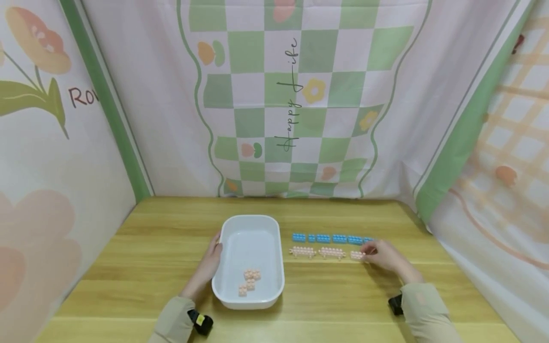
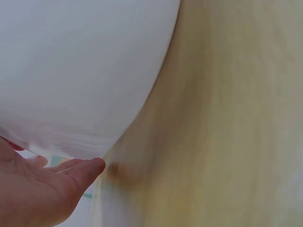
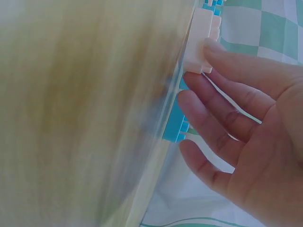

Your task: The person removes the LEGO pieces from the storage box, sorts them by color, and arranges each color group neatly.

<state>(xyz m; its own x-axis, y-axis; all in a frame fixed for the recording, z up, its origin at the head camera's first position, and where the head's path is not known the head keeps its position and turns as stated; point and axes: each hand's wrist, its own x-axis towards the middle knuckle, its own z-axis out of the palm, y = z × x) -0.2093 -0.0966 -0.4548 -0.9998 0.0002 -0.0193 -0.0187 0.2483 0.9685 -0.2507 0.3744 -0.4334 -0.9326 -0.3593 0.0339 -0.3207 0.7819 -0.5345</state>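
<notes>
My left hand (image 1: pixel 211 259) holds the left side of a white tray (image 1: pixel 216 290), its thumb at the rim; in the left wrist view several fingers (image 2: pixel 87 172) lie against the outer wall. A few pale pink building bricks (image 1: pixel 250 284) lie in the tray's near part. To the right, my right hand (image 1: pixel 383 255) is at the end of a pink row and pinches a pale pink brick (image 3: pixel 198 42) between thumb and forefinger, the other fingers loosely bent. Blue bricks (image 1: pixel 332 238) stand in a row just behind; the hand partly hides the rightmost one.
Two longer pink pieces (image 1: pixel 302 251) with small side parts lie left of the right hand, in front of the blue row. All stands on a wooden table (image 1: pixel 334 305). A patterned curtain (image 1: pixel 287 119) hangs at its back edge, with more cloth on both sides.
</notes>
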